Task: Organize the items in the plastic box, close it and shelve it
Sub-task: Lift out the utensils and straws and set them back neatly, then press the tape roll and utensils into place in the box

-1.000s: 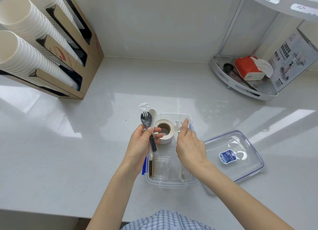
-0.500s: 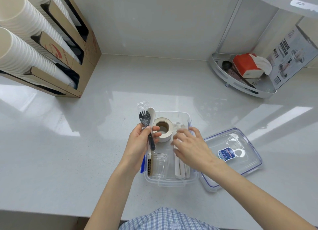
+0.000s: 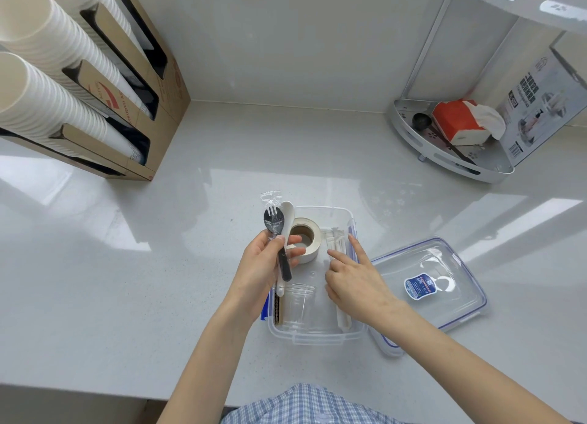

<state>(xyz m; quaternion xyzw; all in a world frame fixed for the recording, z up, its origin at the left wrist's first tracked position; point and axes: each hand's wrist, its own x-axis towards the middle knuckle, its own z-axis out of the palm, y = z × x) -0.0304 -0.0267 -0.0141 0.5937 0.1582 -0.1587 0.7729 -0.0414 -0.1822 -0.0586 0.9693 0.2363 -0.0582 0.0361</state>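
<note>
My left hand (image 3: pixel 263 265) pinches a bundle of cutlery upright: a glossy black spork (image 3: pixel 275 233) in crinkled clear wrap and a smooth white spoon (image 3: pixel 287 214) beside it. My right hand (image 3: pixel 355 280) is loose, holding nothing, index finger stretched onto the slim white sticks (image 3: pixel 337 242) along the right wall of the box (image 3: pixel 320 336). The box is clear plastic, rectangular with rounded corners, on the pale glossy counter (image 3: pixel 127 280). Inside sit a round tape roll (image 3: pixel 306 238) with a cardboard core and a clear ribbed cup (image 3: pixel 298 306) on its side. The clear, blue-edged lid (image 3: pixel 444 265) lies flat just right of the box.
</note>
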